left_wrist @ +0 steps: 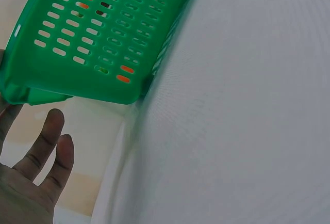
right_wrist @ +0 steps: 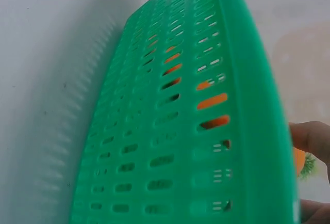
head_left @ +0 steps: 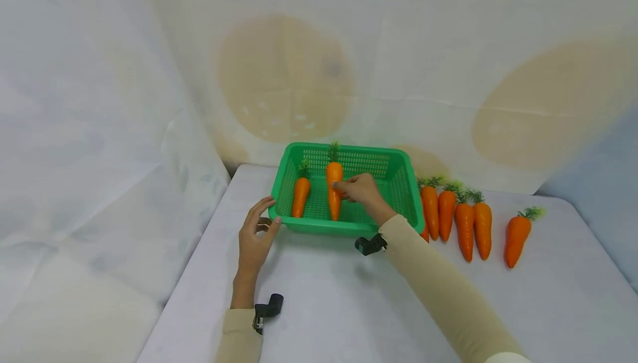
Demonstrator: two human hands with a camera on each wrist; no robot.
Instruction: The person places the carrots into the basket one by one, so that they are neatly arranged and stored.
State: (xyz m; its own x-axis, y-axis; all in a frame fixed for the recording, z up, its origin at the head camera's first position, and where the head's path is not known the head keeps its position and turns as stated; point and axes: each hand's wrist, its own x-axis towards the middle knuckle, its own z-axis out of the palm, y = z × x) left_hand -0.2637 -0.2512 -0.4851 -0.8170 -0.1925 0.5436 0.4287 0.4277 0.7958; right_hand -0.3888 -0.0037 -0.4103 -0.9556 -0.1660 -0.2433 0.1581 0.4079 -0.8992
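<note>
A green slotted basket (head_left: 344, 148) stands on the white-covered table (head_left: 319, 296). Inside it an orange carrot (head_left: 301, 197) lies at the left. My right hand (head_left: 345, 189) reaches over the near rim and pinches a second carrot (head_left: 333, 203) that lies in the middle of the basket. My left hand (head_left: 263, 216) rests against the basket's near-left corner with fingers fairly straight and thumb on the near wall. The left wrist view shows the left hand (left_wrist: 36, 177) just beside the basket's corner (left_wrist: 31, 87). In the right wrist view the basket wall (right_wrist: 170, 131) fills the frame, with orange visible through its slots.
Several more carrots (head_left: 464, 227) lie side by side on the table right of the basket, one apart at the far right (head_left: 516, 233). A draped patterned cloth (head_left: 299, 75) backs the table. The table's left edge runs close to my left arm.
</note>
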